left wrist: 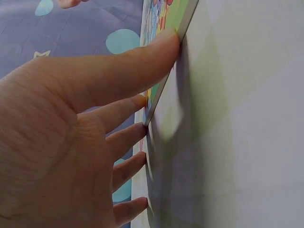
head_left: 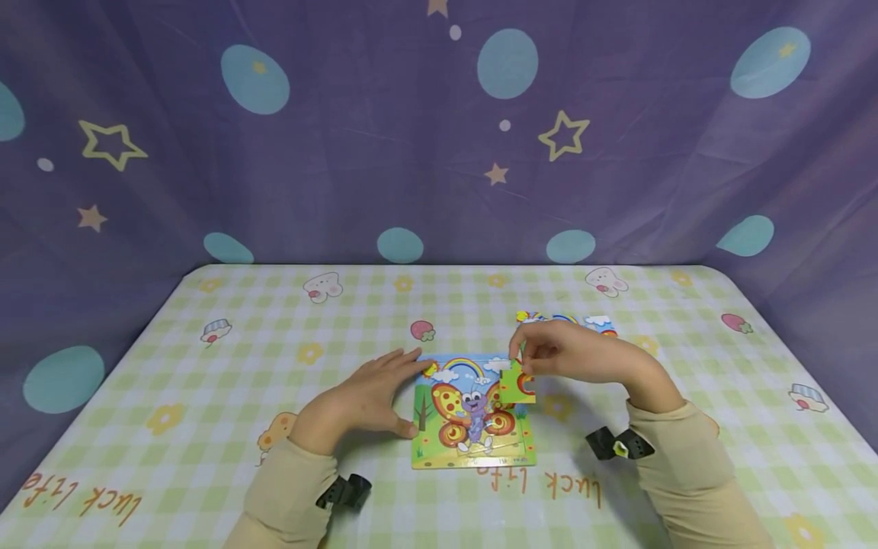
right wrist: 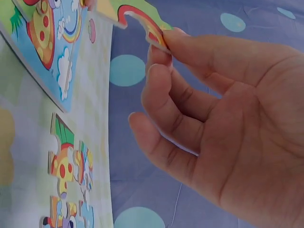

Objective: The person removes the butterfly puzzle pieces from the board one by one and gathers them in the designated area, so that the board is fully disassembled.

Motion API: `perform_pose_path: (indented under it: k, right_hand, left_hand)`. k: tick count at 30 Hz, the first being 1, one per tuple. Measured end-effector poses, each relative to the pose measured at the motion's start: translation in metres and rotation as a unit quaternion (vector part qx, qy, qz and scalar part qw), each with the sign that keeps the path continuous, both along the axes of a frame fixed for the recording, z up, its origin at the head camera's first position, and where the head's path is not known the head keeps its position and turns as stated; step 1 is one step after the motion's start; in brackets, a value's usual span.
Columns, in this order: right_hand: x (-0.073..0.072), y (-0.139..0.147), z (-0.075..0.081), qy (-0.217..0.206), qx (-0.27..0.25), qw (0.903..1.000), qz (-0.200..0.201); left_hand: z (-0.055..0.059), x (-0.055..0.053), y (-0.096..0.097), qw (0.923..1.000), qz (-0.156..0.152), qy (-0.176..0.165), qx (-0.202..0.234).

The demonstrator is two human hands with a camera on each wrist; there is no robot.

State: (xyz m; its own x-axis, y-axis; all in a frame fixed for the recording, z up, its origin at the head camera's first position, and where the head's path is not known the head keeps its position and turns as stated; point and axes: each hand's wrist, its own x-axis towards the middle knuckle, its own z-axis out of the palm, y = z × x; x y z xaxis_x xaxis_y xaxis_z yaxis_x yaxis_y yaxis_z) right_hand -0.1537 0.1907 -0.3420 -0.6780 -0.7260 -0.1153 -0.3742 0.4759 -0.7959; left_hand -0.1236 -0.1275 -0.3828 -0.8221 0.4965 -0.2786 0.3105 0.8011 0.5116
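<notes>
A puzzle board [head_left: 428,446] with a butterfly and rainbow picture lies flat on the table. My left hand [head_left: 366,396] is spread at its left side, the thumb [left wrist: 164,45] on the edge and the forefinger at the far left corner. Between thumb and fingertips, my right hand [head_left: 576,354] pinches a green jigsaw piece [head_left: 516,386] with a red-and-yellow curve. In the head view this piece overlaps the board's right side; the right wrist view shows it held up above the cloth. The other fingers of that hand are curled loosely.
Several loose jigsaw pieces [right wrist: 64,164] lie on the cloth beyond the board, partly hidden by the right hand in the head view. A checked cloth [head_left: 240,366] covers the table. Behind its far edge hangs a purple curtain [head_left: 439,152].
</notes>
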Motion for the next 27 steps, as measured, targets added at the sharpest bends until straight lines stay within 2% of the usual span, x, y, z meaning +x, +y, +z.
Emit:
perform_pose_path:
  k: [9, 19, 27]
  right_hand:
    - [-0.004, 0.013, 0.002, -0.026, 0.016, 0.9991, -0.029]
    - [-0.008, 0.025, 0.001, -0.037, 0.023, 0.9987, -0.026]
    - [-0.012, 0.031, -0.005, -0.055, 0.043, 0.9972, -0.029]
  left_hand:
    - [0.0, 0.0, 0.001, 1.0, -0.001, 0.0, 0.001]
    - [0.001, 0.0, 0.001, 1.0, -0.001, 0.002, 0.001]
    - [0.001, 0.001, 0.001, 1.0, 0.0, 0.002, -0.001]
